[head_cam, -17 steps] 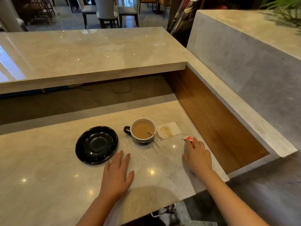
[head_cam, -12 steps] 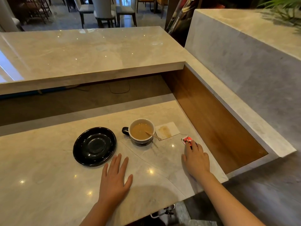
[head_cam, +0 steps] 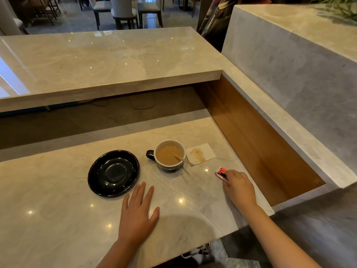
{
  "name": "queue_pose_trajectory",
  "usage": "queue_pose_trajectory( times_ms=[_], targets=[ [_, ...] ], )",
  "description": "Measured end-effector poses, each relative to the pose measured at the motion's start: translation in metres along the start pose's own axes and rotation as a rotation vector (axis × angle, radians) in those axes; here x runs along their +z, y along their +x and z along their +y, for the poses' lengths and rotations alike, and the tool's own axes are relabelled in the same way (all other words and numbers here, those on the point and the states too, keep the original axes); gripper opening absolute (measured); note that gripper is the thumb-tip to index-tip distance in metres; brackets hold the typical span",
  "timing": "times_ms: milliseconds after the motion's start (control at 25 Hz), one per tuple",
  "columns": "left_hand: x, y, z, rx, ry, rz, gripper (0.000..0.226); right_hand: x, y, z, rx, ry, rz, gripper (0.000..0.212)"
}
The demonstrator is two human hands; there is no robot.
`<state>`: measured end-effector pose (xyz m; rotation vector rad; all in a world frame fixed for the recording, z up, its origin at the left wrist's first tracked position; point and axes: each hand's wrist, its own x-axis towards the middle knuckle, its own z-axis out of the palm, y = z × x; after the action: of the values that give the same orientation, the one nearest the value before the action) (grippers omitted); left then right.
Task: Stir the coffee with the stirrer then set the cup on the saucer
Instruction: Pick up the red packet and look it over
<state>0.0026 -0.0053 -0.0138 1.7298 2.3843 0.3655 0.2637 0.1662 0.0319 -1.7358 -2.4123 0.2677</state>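
A dark cup [head_cam: 169, 168] with a white inside holds milky coffee and stands on the marble counter, its handle pointing left. A wooden stirrer [head_cam: 184, 160] leans in it over the right rim. The empty black saucer [head_cam: 114, 173] lies just left of the cup. My left hand [head_cam: 138, 211] rests flat on the counter below the saucer and cup, fingers apart, holding nothing. To the right of the cup, my right hand [head_cam: 238, 187] has its fingers curled on a small red packet [head_cam: 221, 172] on the counter.
A white napkin [head_cam: 201, 153] with a brown stain lies right of the cup, under the stirrer's tip. A raised marble ledge [head_cam: 108, 60] runs behind the work surface. A wooden side panel [head_cam: 251, 136] bounds it on the right. The counter's front edge is near my wrists.
The fingers of my right hand have gone from lying flat over the red packet to curling on it. My left hand stays flat. Cup, stirrer and saucer have not moved.
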Motion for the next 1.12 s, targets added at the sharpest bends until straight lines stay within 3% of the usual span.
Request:
queue_pose_trajectory(
  times_ms=[80, 200, 440, 600, 760, 920, 1120],
  targets=[
    [0.0, 0.0, 0.0, -0.002, 0.006, -0.001, 0.07, 0.001, 0.003, 0.001, -0.017, 0.013, -0.006, 0.02],
    [0.0, 0.001, -0.001, 0.001, 0.002, -0.001, 0.069, 0.004, 0.002, 0.005, 0.106, 0.171, 0.038, 0.017],
    [0.0, 0.001, -0.001, 0.0, 0.011, -0.002, 0.071, -0.01, -0.002, -0.008, 0.351, 0.731, 0.189, 0.014],
    [0.0, 0.001, 0.0, 0.0, 0.011, 0.002, 0.072, -0.027, 0.005, -0.037, 0.492, 1.282, 0.117, 0.017],
    [0.002, 0.001, -0.002, 0.002, 0.014, 0.005, 0.069, -0.049, 0.013, -0.072, 0.392, 1.558, 0.017, 0.016],
    [0.004, 0.0, -0.005, 0.019, 0.037, 0.002, 0.066, -0.059, 0.017, -0.096, 0.353, 1.605, -0.037, 0.026],
    [0.002, -0.001, -0.005, 0.057, 0.013, 0.015, 0.065, -0.059, 0.023, -0.114, 0.255, 1.426, -0.005, 0.029]
  ],
)
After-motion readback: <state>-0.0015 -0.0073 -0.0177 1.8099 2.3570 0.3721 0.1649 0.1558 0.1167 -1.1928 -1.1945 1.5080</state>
